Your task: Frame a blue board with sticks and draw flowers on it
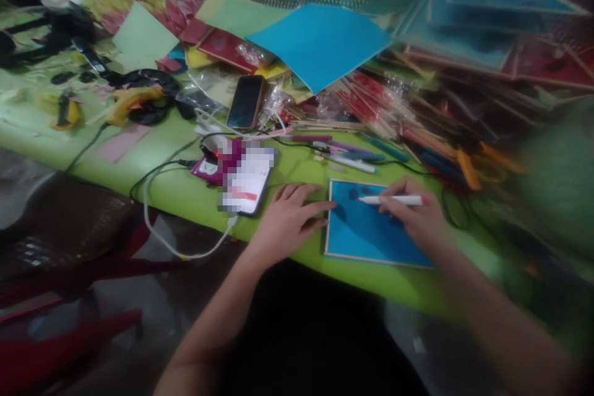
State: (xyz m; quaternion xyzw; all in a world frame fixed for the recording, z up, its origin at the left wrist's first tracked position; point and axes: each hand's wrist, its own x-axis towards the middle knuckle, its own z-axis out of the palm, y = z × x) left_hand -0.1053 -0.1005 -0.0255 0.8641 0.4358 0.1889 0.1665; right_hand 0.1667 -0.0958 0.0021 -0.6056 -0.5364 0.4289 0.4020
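Observation:
A small blue board with a pale wooden frame (366, 235) lies flat on the green table near its front edge. My right hand (415, 216) grips a white marker (394, 200) lying sideways, its tip pointing left over dark marks at the board's upper left. My left hand (290, 219) rests palm down on the table, fingers apart, with the fingertips touching the board's left edge.
A phone on a white cable (244, 182) lies left of my left hand, a dark phone (245, 102) further back. Loose pens (348, 158), wooden sticks (371, 105), coloured paper sheets (320, 40), glue guns (132, 105) and stacked frames (468, 25) crowd the table's back. Red chairs (69, 260) stand left.

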